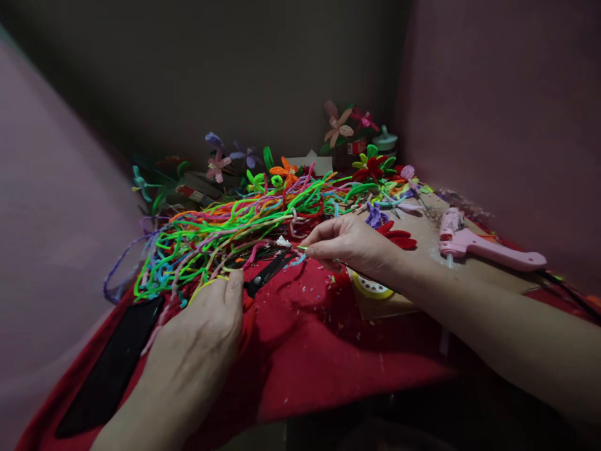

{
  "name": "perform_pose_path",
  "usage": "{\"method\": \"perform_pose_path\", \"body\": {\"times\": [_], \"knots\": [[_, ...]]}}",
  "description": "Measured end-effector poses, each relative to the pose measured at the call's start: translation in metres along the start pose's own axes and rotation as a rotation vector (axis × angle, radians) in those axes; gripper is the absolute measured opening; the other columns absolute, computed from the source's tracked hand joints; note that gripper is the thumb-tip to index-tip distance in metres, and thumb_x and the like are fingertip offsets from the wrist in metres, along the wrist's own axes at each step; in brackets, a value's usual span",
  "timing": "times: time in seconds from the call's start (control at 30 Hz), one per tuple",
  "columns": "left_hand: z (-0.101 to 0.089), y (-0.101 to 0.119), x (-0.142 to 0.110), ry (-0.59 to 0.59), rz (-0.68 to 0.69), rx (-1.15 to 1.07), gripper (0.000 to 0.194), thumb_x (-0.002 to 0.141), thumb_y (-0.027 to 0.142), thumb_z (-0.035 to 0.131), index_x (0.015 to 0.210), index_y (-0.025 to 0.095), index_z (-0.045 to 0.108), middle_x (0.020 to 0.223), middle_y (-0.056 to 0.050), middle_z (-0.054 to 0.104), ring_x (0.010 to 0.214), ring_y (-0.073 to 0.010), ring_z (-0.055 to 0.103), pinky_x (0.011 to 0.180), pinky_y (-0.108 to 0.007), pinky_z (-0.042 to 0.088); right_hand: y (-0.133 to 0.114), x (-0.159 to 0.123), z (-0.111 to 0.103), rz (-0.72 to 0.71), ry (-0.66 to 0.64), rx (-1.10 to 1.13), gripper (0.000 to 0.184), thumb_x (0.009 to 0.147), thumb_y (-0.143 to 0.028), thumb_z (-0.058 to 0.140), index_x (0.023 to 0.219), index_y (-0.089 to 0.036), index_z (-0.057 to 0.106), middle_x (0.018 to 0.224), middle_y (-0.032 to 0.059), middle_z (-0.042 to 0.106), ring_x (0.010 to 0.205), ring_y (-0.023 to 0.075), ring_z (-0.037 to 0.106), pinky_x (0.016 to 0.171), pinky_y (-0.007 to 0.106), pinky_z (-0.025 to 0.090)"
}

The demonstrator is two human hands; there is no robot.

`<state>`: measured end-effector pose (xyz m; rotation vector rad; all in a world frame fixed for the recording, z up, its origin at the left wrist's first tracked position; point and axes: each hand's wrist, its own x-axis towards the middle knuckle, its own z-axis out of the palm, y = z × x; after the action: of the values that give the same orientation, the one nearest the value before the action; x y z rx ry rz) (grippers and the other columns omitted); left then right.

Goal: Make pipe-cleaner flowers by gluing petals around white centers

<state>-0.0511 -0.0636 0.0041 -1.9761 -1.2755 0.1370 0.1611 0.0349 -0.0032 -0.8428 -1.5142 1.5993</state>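
Left hand (204,332): curled tight round the handles of the scissors (271,274), low on the left side.
Right hand (354,241): had its thumb and finger pinched on a thin little piece (302,248) with some green on it.
Red cloth (310,363): lay under the things, with tiny scraps (332,280) dotted over it.
Fuzzy sticks (220,235): sat in a big messy heap behind the hands, in green, pink, orange, blue and purple.
Brown board (474,275): lay flat on the right, partly hidden by the right arm.
Black flat thing (110,369): lay on the left, beside the left arm.
Pink glue gun (483,244): lay on its side on the brown board.
Scissors: had black blades that pointed at the right fingertips and came near them; whether they touched was hard to tell.
Fuzzy flowers (284,172): were at the back, past the heap, one of them bright orange.
Round thing with a yellow rim (370,286): was on the board, just below the right wrist.
Thin little piece: was near the middle, at the right fingertips.
White tuft (282,242): was just left of those fingertips; whether it joined the piece could not be seen.
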Motion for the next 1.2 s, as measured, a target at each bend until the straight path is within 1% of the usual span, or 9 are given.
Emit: {"method": "perform_pose_path", "body": {"times": [0.13, 0.27, 0.43, 0.53, 0.63, 0.73, 0.83, 0.97, 1.2], "knots": [[-0.001, 0.002, 0.004, -0.007, 0.001, 0.012, 0.04, 0.078, -0.005, 0.033, 0.106, -0.001, 0.061, 0.074, -0.015, 0.063, 0.064, -0.0233, 0.061, 0.052, -0.031, 0.05, 0.0, 0.001, 0.001, -0.012, 0.02, -0.064, 0.005, 0.062, -0.013, 0.061, 0.065, -0.01, 0.065, 0.039, -0.0049, 0.05, 0.034, 0.0053, 0.04, 0.036, 0.018, 0.03], [0.0, 0.005, 0.004, -0.027, -0.014, 0.007, 0.039, 0.077, -0.005, 0.036, 0.107, -0.001, 0.061, 0.076, -0.015, 0.065, 0.064, -0.0232, 0.063, 0.05, -0.03, 0.05, 0.002, 0.001, 0.001, -0.031, 0.028, -0.074, 0.003, 0.061, -0.011, 0.061, 0.063, -0.011, 0.064, 0.04, -0.0046, 0.05, 0.035, 0.0051, 0.04, 0.036, 0.018, 0.03], [0.001, 0.014, 0.004, -0.058, -0.075, -0.008, 0.04, 0.077, -0.005, 0.037, 0.109, 0.0, 0.06, 0.079, -0.014, 0.066, 0.066, -0.0222, 0.064, 0.045, -0.026, 0.047, 0.006, 0.002, 0.003, -0.028, 0.049, -0.023, 0.005, 0.061, -0.015, 0.064, 0.064, -0.012, 0.062, 0.04, -0.0048, 0.05, 0.036, 0.0054, 0.04, 0.037, 0.019, 0.029], [-0.002, 0.021, 0.006, -0.064, -0.13, 0.016, 0.037, 0.079, -0.002, 0.037, 0.108, 0.001, 0.06, 0.077, -0.013, 0.065, 0.062, -0.0211, 0.063, 0.041, -0.025, 0.043, 0.008, 0.001, 0.005, -0.009, 0.075, 0.011, 0.006, 0.062, -0.018, 0.063, 0.065, -0.012, 0.062, 0.041, -0.0053, 0.049, 0.035, 0.0057, 0.039, 0.037, 0.02, 0.028], [-0.003, 0.026, 0.006, -0.063, -0.158, 0.035, 0.036, 0.08, -0.001, 0.038, 0.109, 0.003, 0.06, 0.072, -0.01, 0.062, 0.057, -0.0197, 0.061, 0.039, -0.025, 0.042, 0.008, -0.002, 0.008, 0.001, 0.115, 0.038, 0.007, 0.063, -0.018, 0.064, 0.066, -0.013, 0.061, 0.043, -0.0052, 0.05, 0.037, 0.0055, 0.038, 0.037, 0.02, 0.027], [-0.002, 0.029, 0.005, -0.079, -0.153, 0.026, 0.033, 0.081, 0.001, 0.039, 0.105, 0.003, 0.061, 0.066, -0.007, 0.058, 0.055, -0.0193, 0.06, 0.04, -0.025, 0.042, 0.007, -0.004, 0.011, -0.014, 0.173, 0.05, 0.007, 0.063, -0.017, 0.064, 0.066, -0.013, 0.06, 0.044, -0.0056, 0.05, 0.038, 0.0051, 0.038, 0.038, 0.02, 0.025], [0.0, 0.031, 0.006, -0.097, -0.163, 0.006, 0.031, 0.081, 0.001, 0.039, 0.102, 0.003, 0.062, 0.066, -0.006, 0.057, 0.056, -0.0188, 0.06, 0.04, -0.024, 0.042, 0.007, -0.005, 0.012, -0.069, 0.216, 0.054, 0.005, 0.063, -0.016, 0.064, 0.065, -0.012, 0.06, 0.045, -0.0058, 0.049, 0.04, 0.0048, 0.039, 0.04, 0.019, 0.027], [-0.001, 0.032, 0.008, -0.119, -0.175, -0.019, 0.03, 0.081, 0.002, 0.041, 0.103, 0.003, 0.061, 0.068, -0.007, 0.058, 0.057, -0.0188, 0.061, 0.041, -0.024, 0.043, 0.008, -0.005, 0.013, -0.115, 0.224, 0.071, 0.004, 0.063, -0.014, 0.063, 0.064, -0.012, 0.06, 0.047, -0.0056, 0.05, 0.042, 0.0044, 0.04, 0.042, 0.019, 0.029], [0.001, 0.033, 0.005, -0.122, -0.171, -0.029, 0.031, 0.08, 0.001, 0.042, 0.106, 0.003, 0.059, 0.07, -0.007, 0.058, 0.059, -0.0189, 0.061, 0.042, -0.024, 0.044, 0.01, -0.006, 0.014, -0.105, 0.239, 0.057, 0.004, 0.063, -0.013, 0.064, 0.065, -0.012, 0.06, 0.048, -0.006, 0.051, 0.042, 0.0042, 0.041, 0.042, 0.019, 0.03]]}}
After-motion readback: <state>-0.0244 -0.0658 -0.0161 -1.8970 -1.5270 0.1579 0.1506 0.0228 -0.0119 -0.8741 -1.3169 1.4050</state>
